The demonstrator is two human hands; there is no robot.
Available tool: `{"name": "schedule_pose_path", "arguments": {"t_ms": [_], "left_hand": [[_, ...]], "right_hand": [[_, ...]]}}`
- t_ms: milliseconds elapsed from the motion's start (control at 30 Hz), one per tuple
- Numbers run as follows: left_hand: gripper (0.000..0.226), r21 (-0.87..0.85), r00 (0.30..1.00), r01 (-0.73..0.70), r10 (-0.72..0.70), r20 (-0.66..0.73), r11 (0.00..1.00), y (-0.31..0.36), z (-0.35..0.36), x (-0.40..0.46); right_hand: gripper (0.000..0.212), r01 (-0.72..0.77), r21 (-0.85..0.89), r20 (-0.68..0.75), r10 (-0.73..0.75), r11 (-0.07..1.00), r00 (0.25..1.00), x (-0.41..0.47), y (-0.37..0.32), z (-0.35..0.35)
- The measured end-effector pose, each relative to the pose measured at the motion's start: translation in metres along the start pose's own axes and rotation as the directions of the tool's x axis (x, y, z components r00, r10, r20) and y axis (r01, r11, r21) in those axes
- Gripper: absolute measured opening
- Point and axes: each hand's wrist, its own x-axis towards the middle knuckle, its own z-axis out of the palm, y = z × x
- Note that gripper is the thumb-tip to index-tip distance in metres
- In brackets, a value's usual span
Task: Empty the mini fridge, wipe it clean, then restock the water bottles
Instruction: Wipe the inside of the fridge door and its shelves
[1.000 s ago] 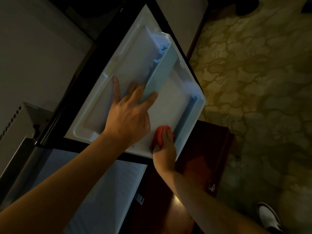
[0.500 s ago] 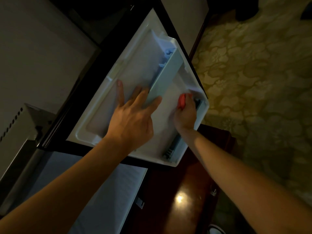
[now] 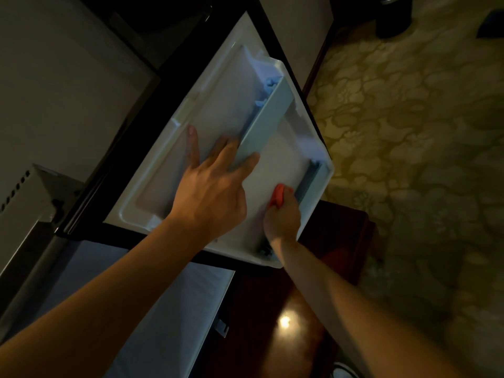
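Against the open fridge door (image 3: 169, 170), swung wide with its white inner liner facing up at me, I see both hands at work. I note my left hand (image 3: 210, 197) spread flat, fingers straight, pressing on the liner beside the upper door shelf rail (image 3: 264, 126) to steady the door. My right hand (image 3: 283, 216) is curled round a red cloth (image 3: 278, 195), bunched small and pressed to the liner just beside the lower rail (image 3: 311, 181). No water bottles are visible; the door shelves show none, so I judge the wiping step is in hand. The cloth looks soft and light and should fold into corners; a gathered grip suits it. The door is stiff moulded plastic on a hinge and would likely swing under pressure, hence the bracing palm. The rails look thin; I would not lean on them.
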Motion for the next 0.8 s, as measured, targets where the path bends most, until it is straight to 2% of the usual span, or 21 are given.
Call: {"name": "schedule_pose_path", "arguments": {"t_ms": [67, 167, 233, 400, 467, 600, 700, 800], "left_hand": [[0.054, 0.001, 1.000, -0.001, 0.001, -0.006, 1.000, -0.001, 0.001, 0.000], [0.054, 0.001, 1.000, -0.010, 0.010, -0.013, 1.000, 0.000, 0.000, -0.001], [0.053, 0.000, 0.999, -0.024, 0.024, -0.025, 1.000, 0.001, -0.001, -0.003], [0.051, -0.008, 0.996, -0.066, 0.066, -0.063, 0.998, 0.003, -0.004, -0.008], [0.051, -0.019, 0.994, -0.080, 0.078, -0.079, 0.997, 0.004, -0.004, -0.009], [0.051, -0.039, 0.993, -0.079, 0.076, -0.086, 0.996, 0.004, -0.004, -0.010], [0.050, -0.047, 0.994, -0.079, 0.075, -0.084, 0.996, 0.004, -0.004, -0.010], [0.050, -0.045, 0.995, -0.071, 0.067, -0.077, 0.996, 0.002, -0.004, -0.009]], "right_hand": [[0.027, -0.044, 0.017, -0.010, 0.044, 0.999, 0.999, -0.020, 0.009, 0.010], [0.049, -0.054, -0.040, 0.024, 0.055, 0.998, 0.998, -0.037, 0.017, 0.017], [0.055, -0.038, -0.056, 0.029, 0.039, 0.998, 0.999, -0.039, 0.018, 0.017], [0.051, -0.016, 0.039, -0.063, 0.018, 0.999, 0.998, -0.028, 0.017, 0.009], [0.050, -0.008, 0.024, -0.096, 0.011, 1.000, 0.995, -0.012, 0.009, 0.002], [0.019, 0.087, -0.076, -0.193, -0.101, 0.993, 0.976, 0.036, -0.015, -0.013], [0.028, 0.120, -0.086, -0.258, -0.138, 0.989, 0.956, 0.068, -0.036, -0.028], [0.030, 0.070, -0.093, -0.265, -0.093, 0.993, 0.960, 0.077, -0.041, -0.031]]}}
